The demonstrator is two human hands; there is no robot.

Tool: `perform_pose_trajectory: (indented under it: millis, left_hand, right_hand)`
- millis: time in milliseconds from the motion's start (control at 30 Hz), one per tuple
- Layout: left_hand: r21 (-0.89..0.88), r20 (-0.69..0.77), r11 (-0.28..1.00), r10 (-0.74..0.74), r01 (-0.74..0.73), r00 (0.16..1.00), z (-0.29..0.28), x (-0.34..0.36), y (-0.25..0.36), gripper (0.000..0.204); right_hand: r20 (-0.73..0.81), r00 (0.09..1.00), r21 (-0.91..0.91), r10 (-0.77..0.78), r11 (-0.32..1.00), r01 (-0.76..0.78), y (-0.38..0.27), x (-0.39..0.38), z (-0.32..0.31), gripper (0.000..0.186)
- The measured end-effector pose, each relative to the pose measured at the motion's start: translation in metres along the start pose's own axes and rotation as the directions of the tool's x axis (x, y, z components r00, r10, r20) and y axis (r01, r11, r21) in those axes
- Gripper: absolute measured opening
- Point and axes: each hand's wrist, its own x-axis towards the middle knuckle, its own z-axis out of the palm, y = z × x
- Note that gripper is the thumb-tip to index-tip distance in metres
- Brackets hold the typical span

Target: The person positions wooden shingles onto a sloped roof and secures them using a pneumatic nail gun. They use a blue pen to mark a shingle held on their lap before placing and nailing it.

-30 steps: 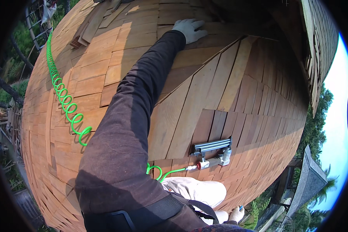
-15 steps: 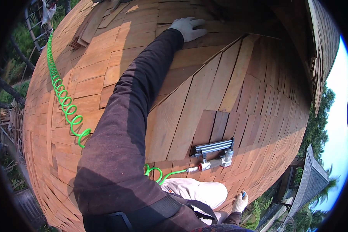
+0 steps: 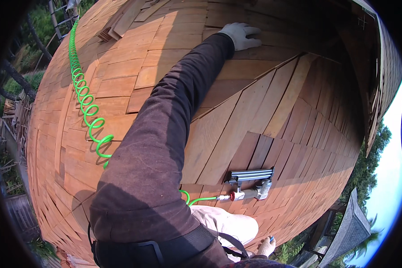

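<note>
- Resting on the wooden shingles (image 3: 250,69) near the upper edge of the view, the white-gloved left hand (image 3: 240,36) has its fingers spread and grasps nothing that shows.
- A dark sleeve (image 3: 147,147) covers the left arm, which stretches from the lower left up across the roof, partly in shadow.
- Low in the view, right of centre, the gloved right hand (image 3: 266,247) has its fingers curled around a small blue item (image 3: 272,240), too little of which shows to tell its kind.
- The nail gun (image 3: 251,193) lies on its side on the shingles, just beyond the pale trouser leg (image 3: 230,223), touched by neither hand; its long metal magazine (image 3: 252,175) is on the side away from the leg.
- A green coiled hose (image 3: 77,75) runs down the roof at left and passes behind the arm; a green length shows again on the other side, joined to the nail gun.
- Long slanted boards (image 3: 234,134) lie between the arm and the smaller shingles at right.
- A pile of loose boards (image 3: 123,22) lies at upper left, well apart from the left hand.
</note>
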Motion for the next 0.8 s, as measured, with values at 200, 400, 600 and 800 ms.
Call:
perform_pose_trajectory:
  millis: [200, 400, 600, 800]
  left_hand:
    - [0.009, 0.009, 1.000, 0.027, -0.027, 1.000, -0.001, 0.005, 0.000, 0.068]
    - [-0.006, -0.005, 0.997, 0.075, -0.075, 0.997, -0.002, 0.010, -0.006, 0.064]
    - [-0.089, -0.068, 0.990, 0.106, -0.112, 0.992, -0.003, 0.010, -0.016, 0.052]
    - [-0.135, -0.077, 0.982, 0.120, -0.129, 0.990, -0.001, 0.008, -0.010, 0.050]
  right_hand:
    - [-0.003, 0.999, -0.004, -0.037, 0.999, 0.037, 0.001, -0.003, 0.002, 0.024]
    - [-0.021, 0.999, 0.037, -0.048, 0.998, 0.048, 0.009, 0.001, 0.000, 0.020]
    - [-0.008, 0.998, -0.009, -0.062, 0.998, 0.062, 0.003, -0.004, 0.000, 0.021]
    - [0.023, 0.997, -0.020, -0.074, 0.997, 0.074, 0.014, 0.003, 0.000, 0.019]
